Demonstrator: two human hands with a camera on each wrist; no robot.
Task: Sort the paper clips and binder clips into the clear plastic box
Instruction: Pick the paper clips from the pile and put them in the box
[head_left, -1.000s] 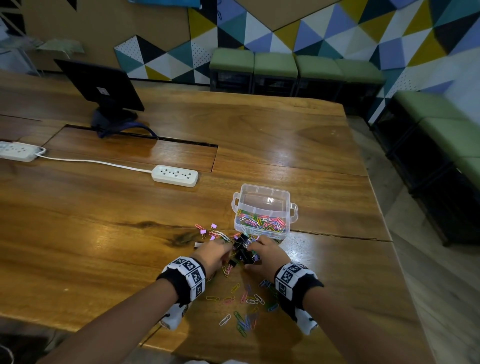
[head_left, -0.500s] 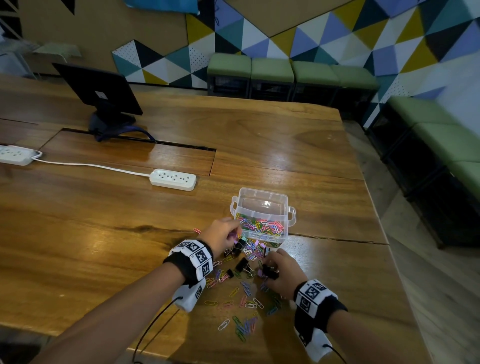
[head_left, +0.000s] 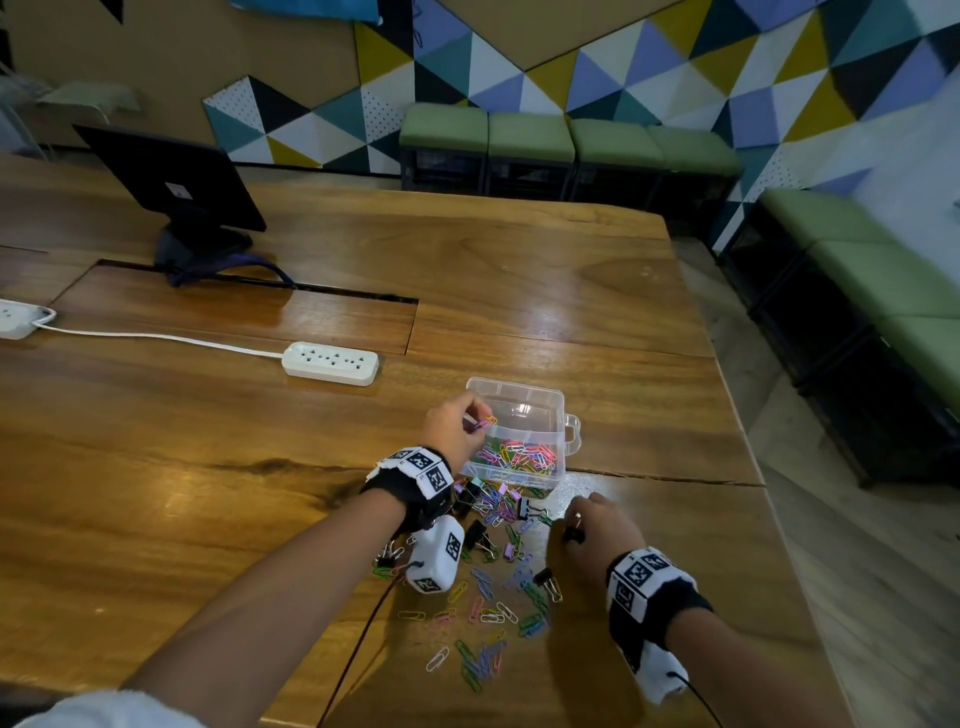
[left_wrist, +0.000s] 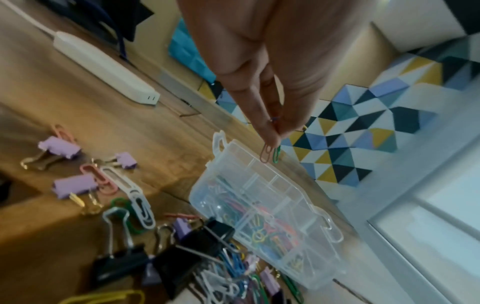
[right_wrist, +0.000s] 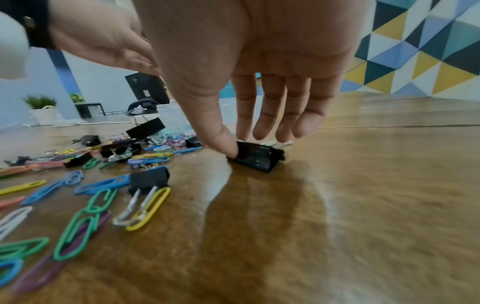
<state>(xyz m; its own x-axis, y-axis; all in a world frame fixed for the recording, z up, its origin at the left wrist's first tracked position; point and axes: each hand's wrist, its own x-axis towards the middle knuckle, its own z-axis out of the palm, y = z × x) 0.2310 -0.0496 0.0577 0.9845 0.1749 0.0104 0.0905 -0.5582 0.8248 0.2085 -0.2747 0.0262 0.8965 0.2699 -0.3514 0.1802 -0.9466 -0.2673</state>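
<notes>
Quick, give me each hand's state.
Left hand: pinching paper clips over the box.
Right hand: pinching a black binder clip on the table.

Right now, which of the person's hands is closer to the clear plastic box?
Left. The left hand hovers at the clear plastic box, pinching paper clips; the right hand sits on the table nearer the person.

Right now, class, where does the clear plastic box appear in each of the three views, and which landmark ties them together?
Head view: clear plastic box sits centre, just above the clip pile, left hand at its left edge.
Left wrist view: the box lies lower centre, below the fingertips.
Right wrist view: only a blurred pale shape behind the thumb; cannot confirm.
Shared landmark: the white power strip, upper left in the left wrist view.
</notes>
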